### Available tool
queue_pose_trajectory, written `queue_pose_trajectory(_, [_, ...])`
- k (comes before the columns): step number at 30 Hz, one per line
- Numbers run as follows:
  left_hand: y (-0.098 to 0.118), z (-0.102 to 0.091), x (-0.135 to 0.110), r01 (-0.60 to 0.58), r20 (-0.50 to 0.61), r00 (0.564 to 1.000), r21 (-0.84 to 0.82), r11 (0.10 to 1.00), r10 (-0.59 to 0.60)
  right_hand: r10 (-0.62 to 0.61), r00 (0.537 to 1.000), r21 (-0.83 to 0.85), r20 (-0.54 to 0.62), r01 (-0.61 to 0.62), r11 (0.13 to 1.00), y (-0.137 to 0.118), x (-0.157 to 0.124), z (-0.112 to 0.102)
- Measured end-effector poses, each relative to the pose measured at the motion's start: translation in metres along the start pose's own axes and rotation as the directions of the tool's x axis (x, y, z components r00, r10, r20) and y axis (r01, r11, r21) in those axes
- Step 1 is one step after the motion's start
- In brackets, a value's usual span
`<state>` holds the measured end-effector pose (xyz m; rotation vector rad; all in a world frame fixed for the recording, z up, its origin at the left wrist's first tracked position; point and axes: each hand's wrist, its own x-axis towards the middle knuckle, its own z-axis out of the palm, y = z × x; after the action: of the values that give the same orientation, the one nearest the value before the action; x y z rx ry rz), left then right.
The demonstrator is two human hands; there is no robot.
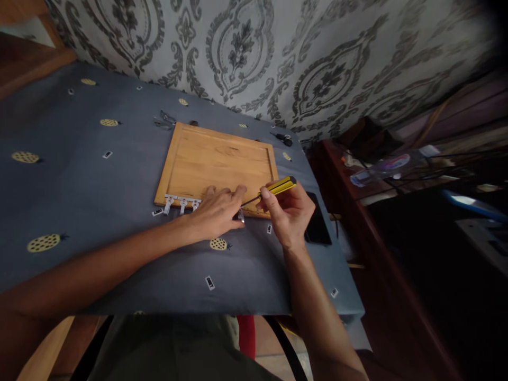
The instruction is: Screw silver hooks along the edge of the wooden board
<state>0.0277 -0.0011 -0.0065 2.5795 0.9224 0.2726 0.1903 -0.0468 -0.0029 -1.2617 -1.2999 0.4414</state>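
Note:
A wooden board (222,164) with a raised frame lies on the cloth-covered table. A metal hook rail (182,203) with several hooks runs along its near edge. My left hand (214,211) lies over the right part of the rail, fingers on the board and thumb at the near edge, holding the rail against the wood. Pinched in my right hand (288,214) is a screwdriver (281,185) with a yellow and black handle. It slants down to the left, its shaft reaching the rail's right end beside my left index finger. Whether the tip sits in a screw I cannot tell.
Pliers (165,120) lie behind the board's left corner, and a small black-handled tool (283,139) lies behind its right corner. A dark phone (318,219) is right of my right hand. A plastic bottle (392,165) rests beyond the table's right edge. A patterned curtain (238,53) hangs behind.

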Motion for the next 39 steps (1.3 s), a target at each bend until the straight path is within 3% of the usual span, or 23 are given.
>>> queue_pose_trajectory(9, [0.001, -0.002, 0.001, 0.010, 0.038, 0.999, 0.009, 1.000, -0.010, 0.093, 0.992, 0.018, 0.081, -0.095, 0.995, -0.001, 0.001, -0.007])
queue_pose_trajectory(15, [0.001, -0.004, -0.001, -0.002, 0.032, 0.999, -0.002, 1.000, 0.002, 0.076, 0.983, 0.024, 0.165, -0.081, 0.996, -0.001, 0.003, -0.011])
queue_pose_trajectory(27, [0.001, -0.001, 0.000, 0.008, 0.026, 1.000, -0.002, 1.000, -0.008, -0.033, 0.998, -0.188, 0.053, 0.043, 0.981, 0.017, 0.000, -0.010])
queue_pose_trajectory(37, [-0.001, 0.000, 0.000, -0.016, 0.000, 1.000, 0.004, 1.000, 0.016, 0.051, 0.993, -0.026, 0.107, -0.048, 0.998, 0.000, -0.001, -0.006])
queue_pose_trajectory(39, [0.000, -0.001, 0.000, -0.008, 0.015, 1.000, 0.007, 1.000, 0.008, 0.027, 0.997, 0.009, 0.067, -0.028, 1.000, -0.003, -0.001, -0.005])
